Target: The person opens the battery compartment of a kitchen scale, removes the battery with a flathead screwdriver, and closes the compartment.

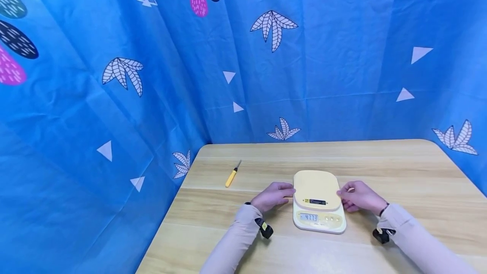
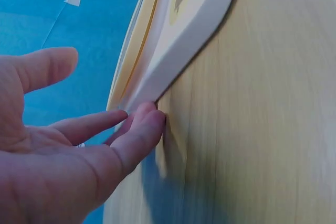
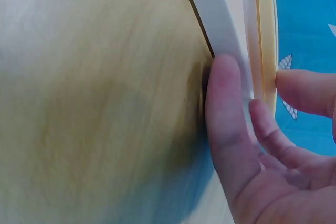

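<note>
A kitchen scale point(image 1: 317, 189) lies flat on the table, with a pale yellow weighing plate over a white base. Lit digits show on its display point(image 1: 309, 217), apparently 4773. My left hand point(image 1: 274, 195) is at the scale's left side; in the left wrist view its fingertips point(image 2: 149, 116) meet the base's edge while the thumb point(image 2: 52, 67) stands apart. At the opposite side is my right hand point(image 1: 360, 198). In the right wrist view one fingertip touches the yellow plate's rim point(image 3: 268, 40), and another finger point(image 3: 226, 93) lies along the white base.
A yellow-handled screwdriver point(image 1: 231, 176) lies on the wooden table point(image 1: 198, 206) to the left of the scale, farther back. Behind the table and along its left hangs a blue patterned curtain point(image 1: 335, 67).
</note>
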The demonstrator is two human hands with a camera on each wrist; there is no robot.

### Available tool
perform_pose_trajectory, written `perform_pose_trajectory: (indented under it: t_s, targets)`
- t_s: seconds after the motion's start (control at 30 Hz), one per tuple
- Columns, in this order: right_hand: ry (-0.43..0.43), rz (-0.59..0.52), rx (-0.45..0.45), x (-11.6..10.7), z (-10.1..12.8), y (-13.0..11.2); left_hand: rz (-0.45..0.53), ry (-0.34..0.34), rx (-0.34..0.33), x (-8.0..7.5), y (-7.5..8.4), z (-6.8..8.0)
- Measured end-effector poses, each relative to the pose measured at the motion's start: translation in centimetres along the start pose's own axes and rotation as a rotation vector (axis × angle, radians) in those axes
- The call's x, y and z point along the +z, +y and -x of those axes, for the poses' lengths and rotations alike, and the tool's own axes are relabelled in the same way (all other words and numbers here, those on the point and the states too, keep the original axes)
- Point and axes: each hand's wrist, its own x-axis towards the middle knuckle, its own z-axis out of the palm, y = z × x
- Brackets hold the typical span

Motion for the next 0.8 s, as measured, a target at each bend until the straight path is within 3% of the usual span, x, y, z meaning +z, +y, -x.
perform_pose_trajectory:
  t_s: [0.17,0.33,0.57,0.8]
  targets:
    - [0.017,0.016,0.008,0.4,-0.1,0.0,0.012,0.032,-0.012,0.3,0.0,-0.3]
    - [0.040,0.019,0.033,0.4,-0.4,-0.1,0.095,0.069,-0.027,0.4,0.1,-0.8]
    - [0.014,-0.029,0.013,0.4,-0.4,-0.1,0.153,0.123,-0.054,1.3,0.1,-1.2]
    - [-0.031,-0.114,-0.032,-0.2,-0.4,0.3,0.169,0.138,-0.010,1.5,0.8,-0.8]
